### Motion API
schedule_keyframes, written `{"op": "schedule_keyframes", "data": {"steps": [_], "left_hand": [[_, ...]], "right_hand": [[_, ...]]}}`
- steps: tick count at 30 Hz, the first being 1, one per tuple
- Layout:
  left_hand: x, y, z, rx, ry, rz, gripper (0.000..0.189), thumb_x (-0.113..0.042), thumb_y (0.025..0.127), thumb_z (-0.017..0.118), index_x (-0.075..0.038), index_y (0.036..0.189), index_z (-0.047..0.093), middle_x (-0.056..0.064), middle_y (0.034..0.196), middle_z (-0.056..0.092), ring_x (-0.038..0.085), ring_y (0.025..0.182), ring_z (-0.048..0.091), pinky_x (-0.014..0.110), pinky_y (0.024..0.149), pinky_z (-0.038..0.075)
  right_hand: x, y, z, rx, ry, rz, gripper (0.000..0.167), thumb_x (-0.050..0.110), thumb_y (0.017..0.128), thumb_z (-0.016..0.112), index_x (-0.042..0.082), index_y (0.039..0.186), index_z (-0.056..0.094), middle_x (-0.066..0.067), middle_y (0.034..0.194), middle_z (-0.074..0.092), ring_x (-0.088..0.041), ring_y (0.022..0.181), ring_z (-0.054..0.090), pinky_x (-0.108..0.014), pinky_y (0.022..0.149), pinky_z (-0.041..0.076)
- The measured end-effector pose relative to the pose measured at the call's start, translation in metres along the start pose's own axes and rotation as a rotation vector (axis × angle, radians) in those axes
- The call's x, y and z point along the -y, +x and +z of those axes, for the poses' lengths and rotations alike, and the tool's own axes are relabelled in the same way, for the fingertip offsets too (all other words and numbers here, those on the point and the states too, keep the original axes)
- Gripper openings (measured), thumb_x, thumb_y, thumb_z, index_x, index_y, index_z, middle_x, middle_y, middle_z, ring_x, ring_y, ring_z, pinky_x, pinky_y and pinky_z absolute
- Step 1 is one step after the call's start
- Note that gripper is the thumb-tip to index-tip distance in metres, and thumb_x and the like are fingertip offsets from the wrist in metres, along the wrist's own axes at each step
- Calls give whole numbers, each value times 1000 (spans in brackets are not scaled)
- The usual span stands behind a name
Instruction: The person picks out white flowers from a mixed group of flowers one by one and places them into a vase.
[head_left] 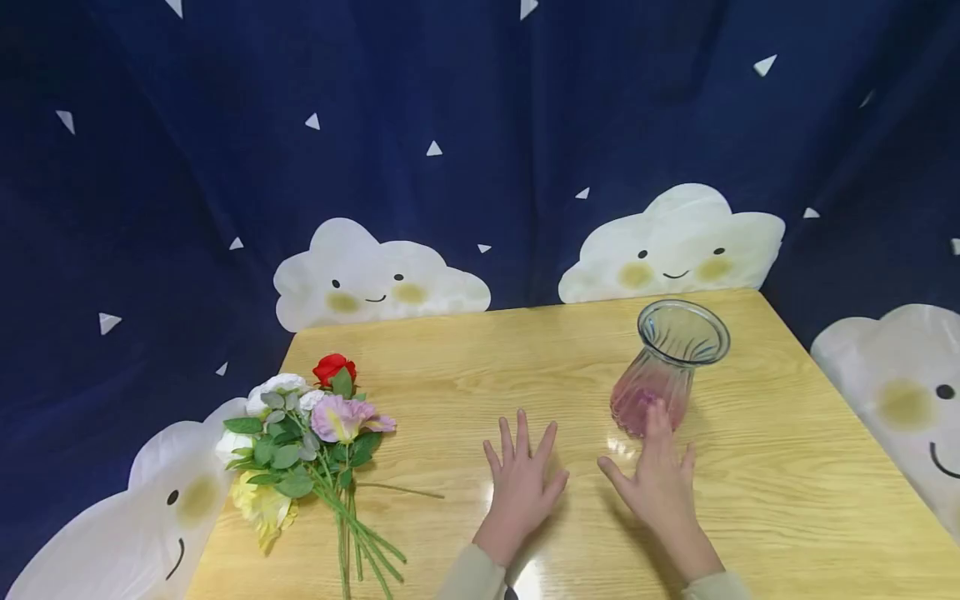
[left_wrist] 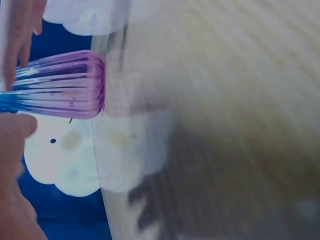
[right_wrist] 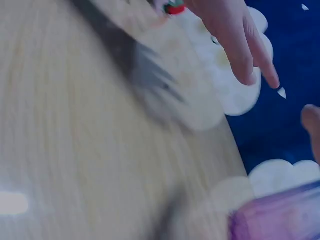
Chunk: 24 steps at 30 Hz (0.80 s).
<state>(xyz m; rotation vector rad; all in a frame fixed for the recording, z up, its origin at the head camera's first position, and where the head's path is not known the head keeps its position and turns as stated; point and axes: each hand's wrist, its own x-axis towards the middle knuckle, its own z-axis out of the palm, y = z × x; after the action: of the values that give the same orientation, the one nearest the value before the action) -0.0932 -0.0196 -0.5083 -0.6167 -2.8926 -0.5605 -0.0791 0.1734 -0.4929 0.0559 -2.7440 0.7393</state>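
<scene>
A ribbed glass vase point(head_left: 654, 392), pink toward its base and clear bluish at the flared rim, stands upright on the table's right half. My right hand point(head_left: 660, 487) is just in front of it, fingers spread; whether a fingertip touches the glass I cannot tell. Over the middle of the table my left hand point(head_left: 520, 483) hangs with its fingers spread and nothing in them. In the left wrist view the vase point(left_wrist: 70, 85) appears beyond the left hand point(left_wrist: 15, 165). Only a corner of the vase point(right_wrist: 275, 215) shows in the right wrist view.
Artificial flowers lie in a bunch at the table's left: a red rose point(head_left: 333, 368), a lilac bloom point(head_left: 343, 418), white ones and a yellow one point(head_left: 261, 507). Their green stems point(head_left: 360, 533) point toward the front. Behind the wooden table point(head_left: 480, 367) hangs a dark blue curtain point(head_left: 450, 83) with clouds.
</scene>
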Motion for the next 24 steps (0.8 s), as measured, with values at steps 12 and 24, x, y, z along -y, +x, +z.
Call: {"op": "schedule_keyframes", "data": {"steps": [12, 24], "left_hand": [[-33, 78, 3, 136, -236, 10, 86, -53, 78, 58, -25, 145, 10, 14, 147, 9, 38, 132, 1, 59, 100, 7], [-81, 132, 2, 170, -279, -60, 95, -53, 73, 65, -17, 144, 14, 0, 147, 19, 34, 131, 16, 53, 103, 10]], "right_hand": [[-40, 55, -49, -45, 284, 191, 101, 37, 78, 67, 10, 143, -6, -25, 143, 15, -48, 124, 22, -69, 91, -6], [-59, 98, -63, 80, 595, 134, 77, 8, 74, 71, -4, 135, 25, -32, 129, 36, -46, 122, 28, -56, 98, 23]]}}
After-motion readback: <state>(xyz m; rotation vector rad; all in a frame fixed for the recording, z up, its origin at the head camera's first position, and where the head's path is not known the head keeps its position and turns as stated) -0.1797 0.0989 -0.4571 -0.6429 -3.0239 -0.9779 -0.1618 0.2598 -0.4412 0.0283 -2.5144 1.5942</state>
